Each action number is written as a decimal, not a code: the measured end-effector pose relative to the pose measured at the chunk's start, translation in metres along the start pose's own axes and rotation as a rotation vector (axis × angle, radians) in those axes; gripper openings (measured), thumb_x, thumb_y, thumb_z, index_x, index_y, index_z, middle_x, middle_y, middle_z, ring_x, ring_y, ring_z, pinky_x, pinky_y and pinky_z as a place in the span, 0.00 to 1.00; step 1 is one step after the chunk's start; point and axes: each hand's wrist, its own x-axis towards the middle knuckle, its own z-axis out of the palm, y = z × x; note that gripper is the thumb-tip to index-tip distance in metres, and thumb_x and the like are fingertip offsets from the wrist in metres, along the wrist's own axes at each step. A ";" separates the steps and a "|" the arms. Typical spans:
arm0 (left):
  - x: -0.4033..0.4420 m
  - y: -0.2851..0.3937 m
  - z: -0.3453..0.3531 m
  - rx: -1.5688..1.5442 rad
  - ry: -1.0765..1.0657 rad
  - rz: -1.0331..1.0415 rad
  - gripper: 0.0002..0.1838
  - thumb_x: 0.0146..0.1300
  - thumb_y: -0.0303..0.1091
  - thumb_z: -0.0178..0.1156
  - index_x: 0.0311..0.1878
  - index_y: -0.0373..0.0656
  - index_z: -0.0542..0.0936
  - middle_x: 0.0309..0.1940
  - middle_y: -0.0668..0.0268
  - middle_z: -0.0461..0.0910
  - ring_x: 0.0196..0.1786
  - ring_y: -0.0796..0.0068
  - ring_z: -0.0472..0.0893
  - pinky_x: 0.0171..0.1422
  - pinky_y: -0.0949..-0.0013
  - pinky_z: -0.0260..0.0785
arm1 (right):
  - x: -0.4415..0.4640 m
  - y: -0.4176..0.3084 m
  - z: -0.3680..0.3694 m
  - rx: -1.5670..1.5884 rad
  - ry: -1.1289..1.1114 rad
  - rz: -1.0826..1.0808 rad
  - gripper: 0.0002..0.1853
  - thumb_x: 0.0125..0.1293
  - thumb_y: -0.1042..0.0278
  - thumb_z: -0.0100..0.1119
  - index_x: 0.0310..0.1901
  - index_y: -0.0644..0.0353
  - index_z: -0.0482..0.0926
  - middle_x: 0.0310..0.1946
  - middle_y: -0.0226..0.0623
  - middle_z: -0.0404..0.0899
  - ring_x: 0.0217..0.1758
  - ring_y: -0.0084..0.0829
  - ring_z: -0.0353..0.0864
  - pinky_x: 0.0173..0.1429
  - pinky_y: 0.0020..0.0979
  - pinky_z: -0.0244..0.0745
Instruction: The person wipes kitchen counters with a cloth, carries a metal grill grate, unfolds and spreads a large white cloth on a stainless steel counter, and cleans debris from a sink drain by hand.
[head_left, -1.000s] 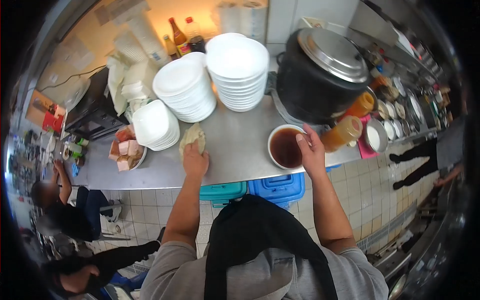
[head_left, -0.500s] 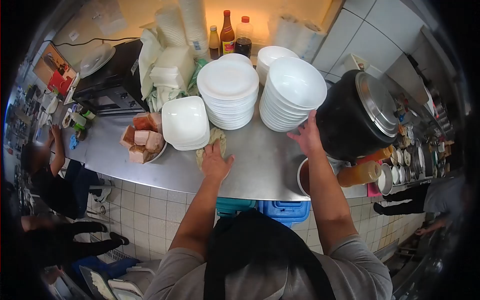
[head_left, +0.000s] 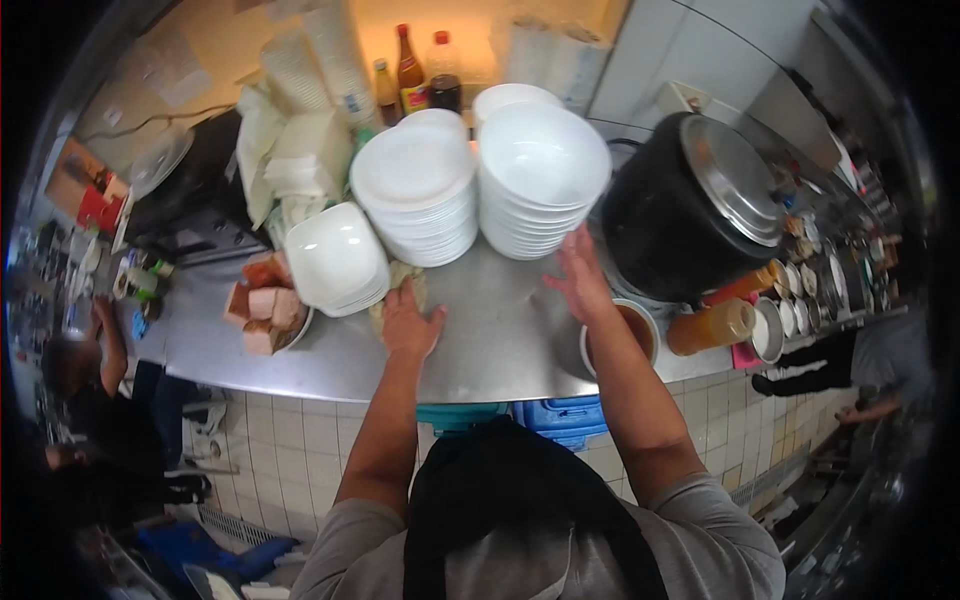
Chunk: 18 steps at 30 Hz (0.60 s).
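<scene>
My left hand lies flat with fingers spread on a crumpled beige cloth on the steel counter. Just beyond it are stacked square white bowls and a tall stack of white plates. With fingers apart, my right hand is at the lower right side of a stack of round white bowls. Its fingertips are close to the stack; whether they touch it I cannot tell. Partly behind my right forearm is a white bowl of brown liquid.
A black soup kettle stands right of the bowls, near a bottle of amber sauce. Left are a bowl of meat chunks and a black microwave. Sauce bottles line the back. People stand at both sides.
My view has shifted, so the counter things appear farther left. More of the bowl of brown liquid shows beside my right forearm. Both hands remain near the same things, fingers still spread.
</scene>
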 end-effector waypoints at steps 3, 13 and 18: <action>0.001 0.003 -0.004 -0.006 -0.010 0.016 0.46 0.53 0.51 0.67 0.72 0.46 0.59 0.61 0.54 0.64 0.65 0.50 0.64 0.68 0.55 0.61 | 0.002 -0.001 -0.005 -0.071 -0.016 0.043 0.52 0.66 0.38 0.55 0.76 0.46 0.29 0.79 0.39 0.31 0.80 0.43 0.38 0.74 0.54 0.49; -0.007 0.004 -0.004 -0.002 0.006 0.054 0.43 0.53 0.50 0.68 0.70 0.46 0.63 0.62 0.54 0.64 0.63 0.48 0.66 0.66 0.53 0.63 | -0.125 -0.019 -0.105 -1.359 0.523 -0.168 0.27 0.64 0.54 0.60 0.60 0.64 0.74 0.54 0.54 0.77 0.57 0.50 0.75 0.63 0.43 0.68; -0.036 0.024 0.008 -0.260 -0.002 0.248 0.26 0.55 0.41 0.67 0.57 0.41 0.77 0.53 0.55 0.75 0.56 0.54 0.75 0.60 0.58 0.68 | -0.161 0.034 -0.169 -0.721 0.559 0.171 0.24 0.69 0.61 0.54 0.62 0.65 0.71 0.42 0.47 0.82 0.39 0.38 0.83 0.48 0.36 0.78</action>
